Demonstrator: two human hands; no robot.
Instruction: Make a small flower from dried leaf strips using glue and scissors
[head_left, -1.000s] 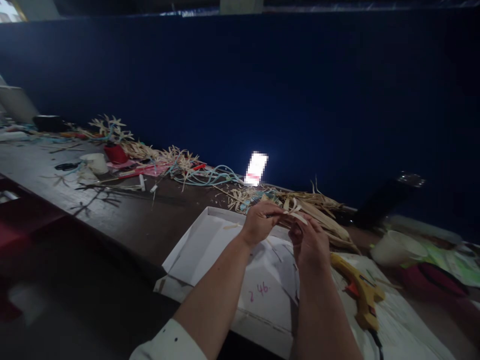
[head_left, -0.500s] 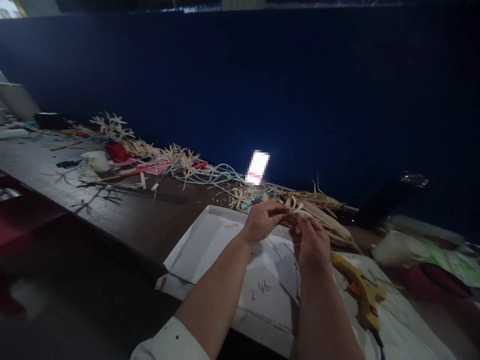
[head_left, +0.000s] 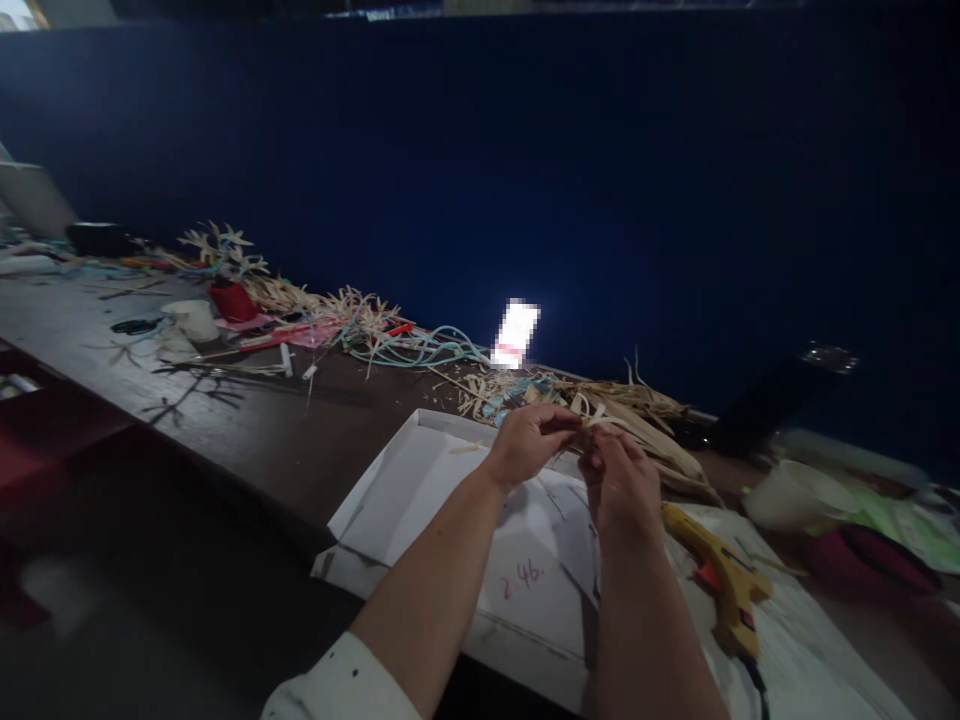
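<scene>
Over the far right corner of a white cardboard box lid (head_left: 409, 475), my two hands meet at the fingertips. My left hand (head_left: 529, 442) is closed in a pinch on a pale, dried-leaf strip piece (head_left: 589, 416). From the right, my right hand (head_left: 621, 478) pinches the same piece, its fingers curled. Pale curled ends stick up between the fingers; the rest is hidden by them. Beneath and behind the hands lie long dried husk leaves (head_left: 660, 440). Handwritten pink figures show on the lid's near part.
A yellow glue gun (head_left: 720, 580) lies right of my right forearm, on white sheets. A lit, blurred-out screen (head_left: 515, 333) leans at the back. Leaf scraps and blue cords (head_left: 420, 347) run along the dark partition. A white cup (head_left: 799, 495) and a magenta pouch (head_left: 870, 560) sit at right.
The pale strip ends between my fingers have shifted slightly and show a little more. Both hands stay in nearly the same place, still pinching.
</scene>
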